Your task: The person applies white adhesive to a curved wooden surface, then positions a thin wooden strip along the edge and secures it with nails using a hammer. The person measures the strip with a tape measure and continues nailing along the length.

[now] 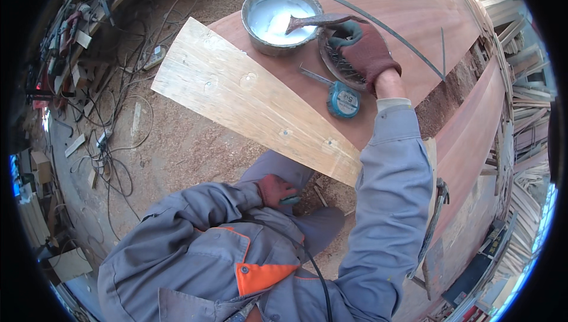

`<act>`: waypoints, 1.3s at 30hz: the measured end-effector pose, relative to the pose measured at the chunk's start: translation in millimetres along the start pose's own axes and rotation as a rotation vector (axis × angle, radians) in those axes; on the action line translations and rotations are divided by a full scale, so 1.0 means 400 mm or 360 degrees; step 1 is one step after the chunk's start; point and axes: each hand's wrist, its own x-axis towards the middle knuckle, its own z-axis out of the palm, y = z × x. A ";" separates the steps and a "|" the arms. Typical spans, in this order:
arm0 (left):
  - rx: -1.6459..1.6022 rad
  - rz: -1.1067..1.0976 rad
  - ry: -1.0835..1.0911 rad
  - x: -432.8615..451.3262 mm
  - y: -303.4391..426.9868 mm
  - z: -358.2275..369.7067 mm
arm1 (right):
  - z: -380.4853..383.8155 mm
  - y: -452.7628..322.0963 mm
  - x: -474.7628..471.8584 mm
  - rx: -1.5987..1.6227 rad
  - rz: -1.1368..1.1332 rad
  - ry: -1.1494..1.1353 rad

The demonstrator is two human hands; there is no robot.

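Note:
My right hand [366,49], in a dark red knit glove with teal fingertips, reaches into a shallow dish [330,67] of dark nails or screws. Its fingertips are partly hidden, so a held piece cannot be made out. A metal bowl [262,47] of white, glue-like liquid stands beside the dish. A brush or paddle [310,21] dips into the liquid, its handle running over the rim towards that hand. Nearer me lies a blue tape measure [344,100] with some blade out. My left hand [277,191], gloved alike, rests at my lap with fingers curled.
A tapered plywood board [248,96] with several fastener heads crosses in front of me, over a reddish wood sheet [399,20]. A thin dark strip [381,27] lies on the sheet. A clamp [432,224] stands by my right arm. Cables [111,144] tangle on the sawdust-covered floor.

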 end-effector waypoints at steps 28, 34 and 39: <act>0.0056 0.0035 0.0070 0.004 -0.010 0.004 | -0.010 0.049 0.010 -0.0159 0.0234 0.0095; 0.0048 0.0035 0.0137 0.004 -0.008 -0.001 | -0.042 0.087 0.028 0.0571 0.0093 0.0229; 0.0015 0.0054 0.0111 0.008 -0.014 -0.006 | -0.108 0.163 0.010 0.0498 0.0488 0.0166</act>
